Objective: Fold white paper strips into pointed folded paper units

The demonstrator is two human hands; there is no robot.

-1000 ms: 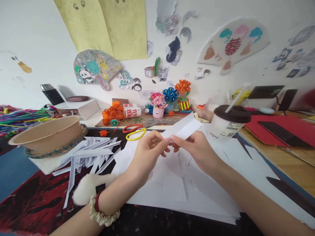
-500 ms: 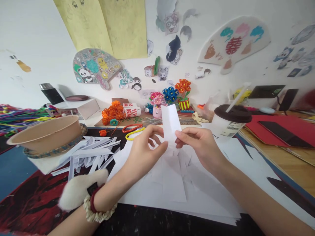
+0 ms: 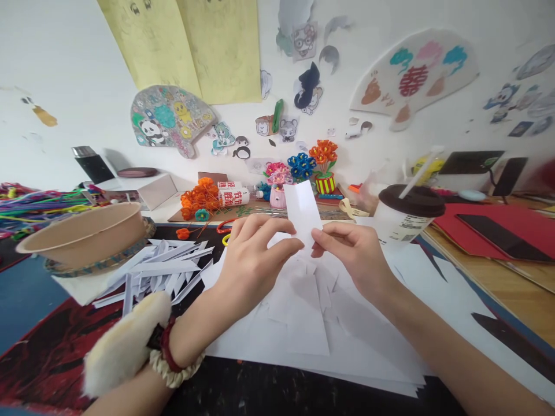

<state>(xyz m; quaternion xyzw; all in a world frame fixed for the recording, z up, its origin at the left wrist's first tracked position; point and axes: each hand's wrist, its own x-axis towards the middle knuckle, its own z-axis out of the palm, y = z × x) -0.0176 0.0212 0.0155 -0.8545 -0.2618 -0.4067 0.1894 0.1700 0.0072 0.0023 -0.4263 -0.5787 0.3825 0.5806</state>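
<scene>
A small creased white paper piece (image 3: 303, 207) stands upright between my hands. My right hand (image 3: 350, 253) pinches its lower right edge between thumb and fingers. My left hand (image 3: 262, 254) is at the paper's left side, thumb and fingers apart, with the fingertips near its edge. Below lie a folded white strip (image 3: 306, 318) and large white sheets (image 3: 373, 346). A pile of folded white strips (image 3: 162, 268) rests to the left. A fluffy white band ornament and a beige scrunchie are on my left wrist.
A beige bowl (image 3: 87, 237) stands at the left, and a lidded cup with a straw (image 3: 403, 222) at the right. Behind are orange craft flowers (image 3: 202, 199) and a striped flower pot (image 3: 325, 184). A dark phone (image 3: 503, 236) lies on red folders (image 3: 451, 222).
My left hand has turned palm-down and its fingers have risen towards the paper's left edge. The fluffy ornament has swung left. My right hand still pinches the paper.
</scene>
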